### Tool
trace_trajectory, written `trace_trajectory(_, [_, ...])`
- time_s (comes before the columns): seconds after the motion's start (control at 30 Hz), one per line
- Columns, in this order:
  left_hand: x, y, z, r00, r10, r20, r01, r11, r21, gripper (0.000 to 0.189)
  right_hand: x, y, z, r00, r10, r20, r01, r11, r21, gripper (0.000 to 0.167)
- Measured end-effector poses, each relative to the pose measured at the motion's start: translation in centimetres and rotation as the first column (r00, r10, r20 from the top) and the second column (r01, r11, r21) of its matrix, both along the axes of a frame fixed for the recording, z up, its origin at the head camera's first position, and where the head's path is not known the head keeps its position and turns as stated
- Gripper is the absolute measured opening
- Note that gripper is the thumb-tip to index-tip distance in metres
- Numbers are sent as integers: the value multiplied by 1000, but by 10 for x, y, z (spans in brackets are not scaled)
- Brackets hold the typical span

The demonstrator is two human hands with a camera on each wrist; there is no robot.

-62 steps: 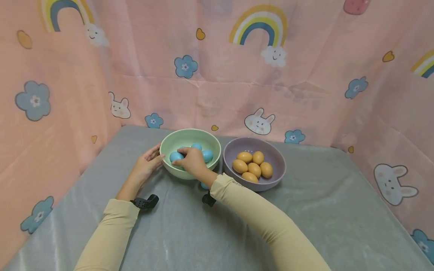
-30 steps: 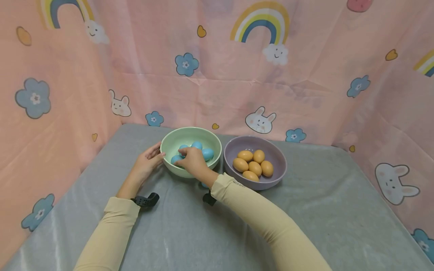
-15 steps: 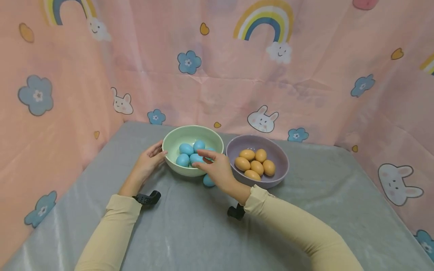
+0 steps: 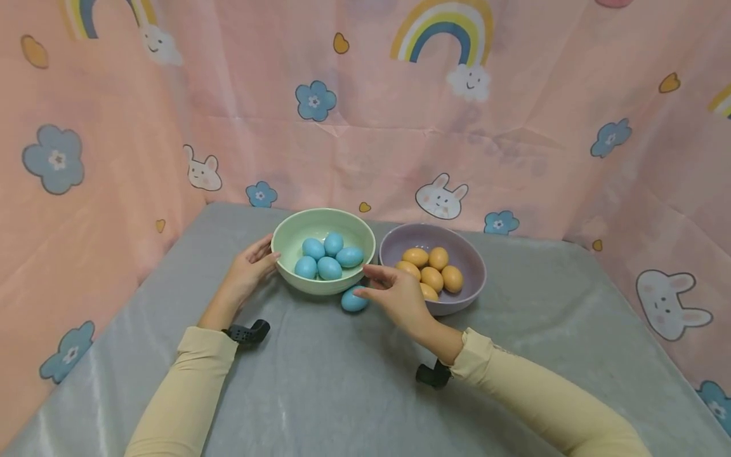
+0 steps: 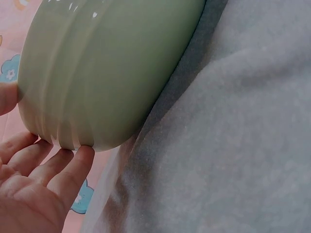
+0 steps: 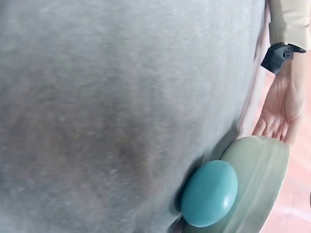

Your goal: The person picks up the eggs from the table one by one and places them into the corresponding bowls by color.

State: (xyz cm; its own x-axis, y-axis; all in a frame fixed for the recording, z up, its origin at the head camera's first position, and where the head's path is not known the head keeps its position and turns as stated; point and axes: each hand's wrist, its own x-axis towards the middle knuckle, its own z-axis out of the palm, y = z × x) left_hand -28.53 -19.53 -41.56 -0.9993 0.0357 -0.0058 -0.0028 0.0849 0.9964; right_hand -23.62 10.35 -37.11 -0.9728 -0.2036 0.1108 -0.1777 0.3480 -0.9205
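A light green bowl (image 4: 320,285) with several blue eggs (image 4: 329,268) inside stands at the back of the table. My left hand (image 4: 245,276) rests against its left side. In the left wrist view its nearly straight fingers (image 5: 73,172) touch the outer wall, the thumb at the rim. One more blue egg (image 4: 354,299) lies on the cloth in front of the bowl; it appears against the bowl's side in the right wrist view. My right hand (image 4: 402,298) is beside this egg, thumb tip at its upper right, index finger extended above. Whether the thumb touches it is unclear.
To the right of the green bowl stands a purple bowl (image 4: 474,282) with several orange-brown eggs (image 4: 432,279), partly behind my right hand. A grey cloth (image 4: 308,393) covers the table. Pink printed curtains (image 4: 365,152) enclose its back and sides.
My right hand has left the green bowl, moving right and toward me to the egg on the table. The eggs inside and that loose egg are uncovered. My left hand stays at the bowl.
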Motion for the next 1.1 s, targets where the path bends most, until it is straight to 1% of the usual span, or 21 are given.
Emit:
trace_trajectory(0.17, [1,0,2,1000,8,8,-8,1000,-15,64,0,3,-5,1000,-9,-3,9,997,82,48])
trace_trajectory(0.33, [3,1,4,1000,8,12,-8,1000,-13,65,1,3,-12,1000,-12,14,9,984,180,58])
trace_trajectory(0.63, [2,1,3,1000,3,10,-3,1000,12,64,-1,1,-23,998,1,66,-20,957,289,70])
trace_trajectory(0.73, [1,1,2,1000,3,9,-3,1000,17,64,-2,0,-25,997,8,73,-30,951,307,72])
trace_trajectory(0.9, [0,1,0,1000,-6,1,6,999,32,64,-2,0,-27,997,-1,81,-25,950,311,72])
trace_trajectory(1.1, [1,1,1,1000,6,8,-6,1000,19,64,-6,-2,-30,993,-7,119,-25,962,270,70])
